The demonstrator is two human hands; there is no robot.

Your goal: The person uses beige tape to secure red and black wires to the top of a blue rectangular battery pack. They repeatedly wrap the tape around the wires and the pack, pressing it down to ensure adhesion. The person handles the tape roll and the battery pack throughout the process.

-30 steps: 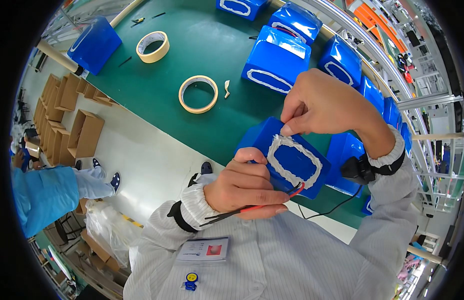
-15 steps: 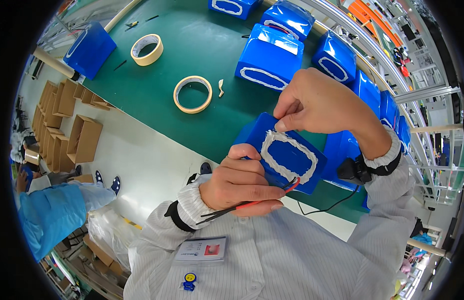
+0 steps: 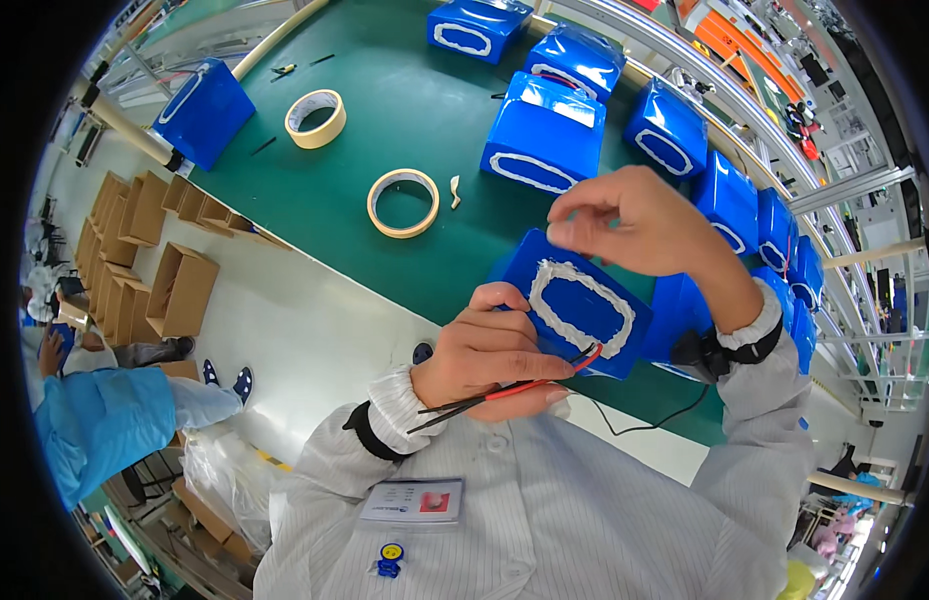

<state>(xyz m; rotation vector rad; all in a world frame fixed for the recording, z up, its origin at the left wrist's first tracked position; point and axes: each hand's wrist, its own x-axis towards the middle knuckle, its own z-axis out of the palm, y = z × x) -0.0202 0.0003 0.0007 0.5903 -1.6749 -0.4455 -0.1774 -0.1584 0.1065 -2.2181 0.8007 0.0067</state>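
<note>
A blue plastic-wrapped battery pack [image 3: 581,308] is tilted in front of me, its end face ringed by a rough oval of white sealant [image 3: 624,312]. My left hand [image 3: 489,350] grips its near left side. Red and black wires [image 3: 504,392] come out of the ring's lower edge and run across the fingers, dark ends sticking out past the wrist. Just above the pack's upper edge is my right hand [image 3: 634,220], thumb and fingers drawn together in a pinch. Whatever may be between those fingertips cannot be made out. A black strap with a cord [image 3: 654,428] circles the right wrist.
Several similar blue packs [image 3: 542,130] line the green table's [image 3: 404,110] far and right sides; another blue pack [image 3: 206,115] stands at the left corner. Two tape rolls [image 3: 404,203] and a small pale scrap [image 3: 455,192] lie between. Cardboard boxes [image 3: 181,290] and a person in blue [image 3: 104,425] are at left.
My right hand has lifted a little off the pack's upper edge. The left hand still holds the pack and wires. The whole view has shifted slightly.
</note>
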